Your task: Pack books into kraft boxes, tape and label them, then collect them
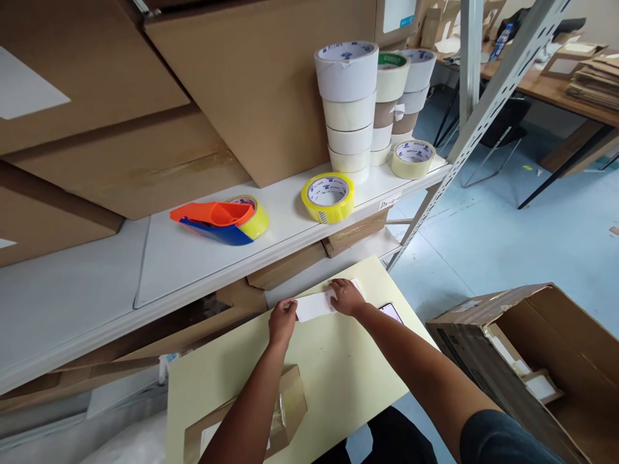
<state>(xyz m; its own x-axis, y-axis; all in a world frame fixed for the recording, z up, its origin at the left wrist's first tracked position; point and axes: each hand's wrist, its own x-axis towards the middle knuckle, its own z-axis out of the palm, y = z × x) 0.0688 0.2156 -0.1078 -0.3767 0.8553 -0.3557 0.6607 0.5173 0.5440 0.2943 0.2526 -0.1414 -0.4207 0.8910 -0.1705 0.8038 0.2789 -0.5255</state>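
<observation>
A white strip of paper [312, 307] lies at the far edge of the pale yellow table [348, 367]. Its left end is pinched between the thumb and fingers of my left hand [283, 320]. My right hand [346, 297] is bent over the right part of the strip, thumb and fingers closed on it, covering some of the paper. Close to my right wrist lies a phone [391, 313], partly hidden by the forearm. A taped cardboard box [290, 406] sits under my left forearm at the near side of the table.
On the grey shelf [188, 270] ahead are an orange and blue tape dispenser [217, 219], a yellow tape roll [327, 197] and stacked tape rolls [349, 116]. Large cartons [251, 77] stand behind. An open carton [546, 361] holding small boxes is at right, below the shelf post [507, 71].
</observation>
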